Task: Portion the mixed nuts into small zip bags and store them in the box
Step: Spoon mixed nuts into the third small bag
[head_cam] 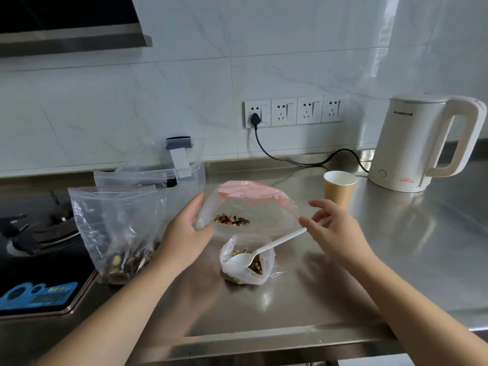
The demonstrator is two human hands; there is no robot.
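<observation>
A stainless steel counter [330,294] is seen from above, its front edge running across the bottom of the view and its back edge meeting a pale tiled wall. Bare steel is left between the front edge and the bags, and again to the right, in front of a white electric kettle [422,143] and a paper cup [339,187]. On the left the counter is bounded by a black gas hob [39,233].

Near the middle, a clear zip bag [248,207] with a pink-tinted top is held open. Its left edge is gripped by the left hand [184,231], thumb in front and fingers behind. A small heap of mixed nuts [232,220] is seen inside it. The right hand [335,228] is held at the bag's right edge with fingers loosely spread; whether the plastic is actually touched cannot be told.

Just in front, a smaller source bag [245,262] of nuts stands open, with a white plastic spoon [264,250] resting in it, handle pointing up to the right.

To the left, a filled zip bag [116,228] stands upright beside the hob, with further bags behind it. Behind these, a clear plastic box [182,175] with a latch stands near the wall.
</observation>
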